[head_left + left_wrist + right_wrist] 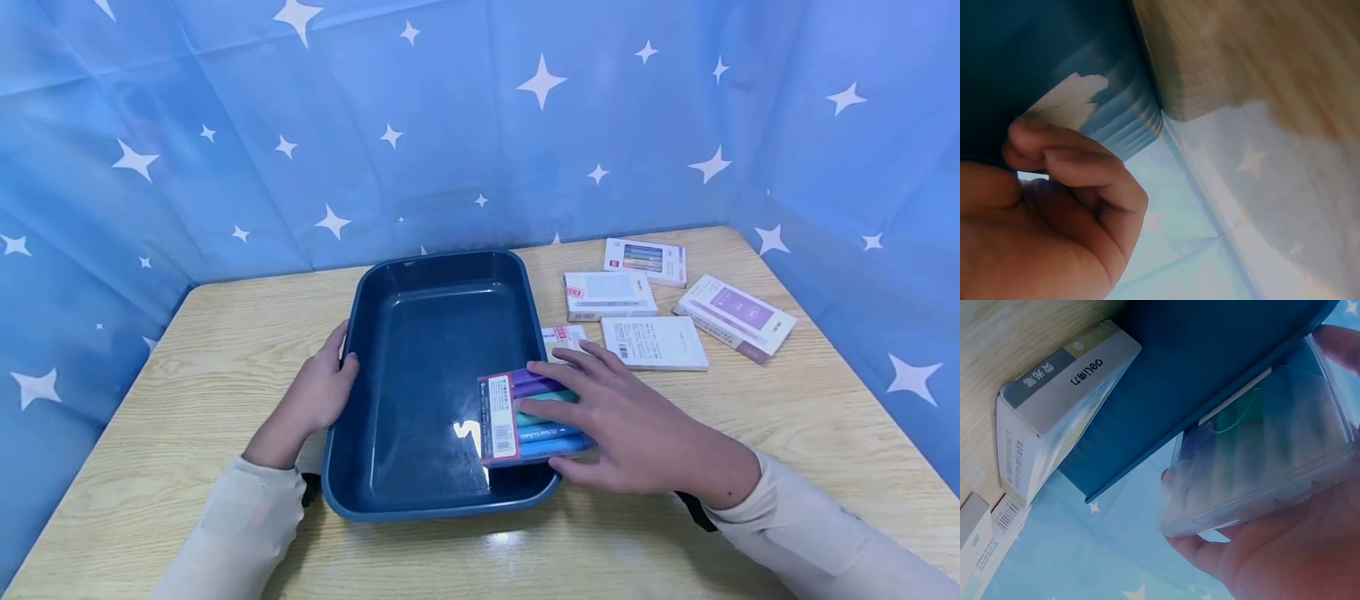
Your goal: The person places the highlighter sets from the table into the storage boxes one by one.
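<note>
A deep blue plastic tray (431, 383) sits on the table in the head view. At its left side my left hand (324, 383) grips the rim, thumb on top; the left wrist view shows its curled fingers (1079, 162) against the outer wall. Over the tray's right front part, my right hand (607, 412) holds a clear pack of markers (536, 433) in purple, green and blue, a white barcode label at one end. From the right wrist view, the transparent case (1260, 450) lies between thumb and fingers, right at the tray's rim.
Right of the tray lie several white boxes: one with a purple panel (738, 312), one with a window (645, 258), a flat one (652, 342) and another (609, 293). A box (1066, 394) stands close beside the tray wall. A blue star-patterned cloth (450, 100) hangs behind the table.
</note>
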Tool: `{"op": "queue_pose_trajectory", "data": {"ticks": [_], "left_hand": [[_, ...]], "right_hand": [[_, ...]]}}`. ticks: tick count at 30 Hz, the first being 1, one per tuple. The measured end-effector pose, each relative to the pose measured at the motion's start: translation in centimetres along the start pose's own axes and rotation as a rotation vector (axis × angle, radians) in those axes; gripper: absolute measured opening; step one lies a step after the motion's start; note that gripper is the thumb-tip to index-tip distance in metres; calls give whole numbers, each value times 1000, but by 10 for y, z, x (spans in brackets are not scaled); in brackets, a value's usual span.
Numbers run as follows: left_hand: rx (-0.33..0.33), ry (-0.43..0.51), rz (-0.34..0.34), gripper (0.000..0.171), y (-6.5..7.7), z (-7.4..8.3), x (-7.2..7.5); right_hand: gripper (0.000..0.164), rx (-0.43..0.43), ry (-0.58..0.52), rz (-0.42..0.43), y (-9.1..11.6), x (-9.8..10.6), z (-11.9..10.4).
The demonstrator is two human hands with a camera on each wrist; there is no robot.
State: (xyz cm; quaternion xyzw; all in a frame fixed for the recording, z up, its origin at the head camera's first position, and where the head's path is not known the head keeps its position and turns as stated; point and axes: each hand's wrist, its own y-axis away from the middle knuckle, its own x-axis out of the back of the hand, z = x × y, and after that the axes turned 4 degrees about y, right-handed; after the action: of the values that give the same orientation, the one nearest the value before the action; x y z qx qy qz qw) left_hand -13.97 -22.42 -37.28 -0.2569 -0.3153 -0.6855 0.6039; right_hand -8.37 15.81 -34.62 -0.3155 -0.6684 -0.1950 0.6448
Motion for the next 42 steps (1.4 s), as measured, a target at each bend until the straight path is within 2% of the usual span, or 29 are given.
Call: {"op": "queue_pose_trajectory", "data": {"ticks": [5, 12, 19, 33, 42], "left_hand": [[-7, 5, -9, 60, -2, 1, -2], [-4, -4, -1, 60, -1, 1, -1], [-5, -2, -5, 60, -1, 2, -1], [-10, -25, 4, 60, 1, 2, -2], [-20, -46, 21, 59, -10, 9, -6]], "right_hand": [[61, -6, 21, -21, -1, 3, 0], [61, 41, 34, 14, -8, 6, -1], [60, 30, 46, 15, -13, 4, -4], [58, 117, 47, 82, -36, -1, -15], [55, 154, 73, 98, -47, -5, -21]]}}
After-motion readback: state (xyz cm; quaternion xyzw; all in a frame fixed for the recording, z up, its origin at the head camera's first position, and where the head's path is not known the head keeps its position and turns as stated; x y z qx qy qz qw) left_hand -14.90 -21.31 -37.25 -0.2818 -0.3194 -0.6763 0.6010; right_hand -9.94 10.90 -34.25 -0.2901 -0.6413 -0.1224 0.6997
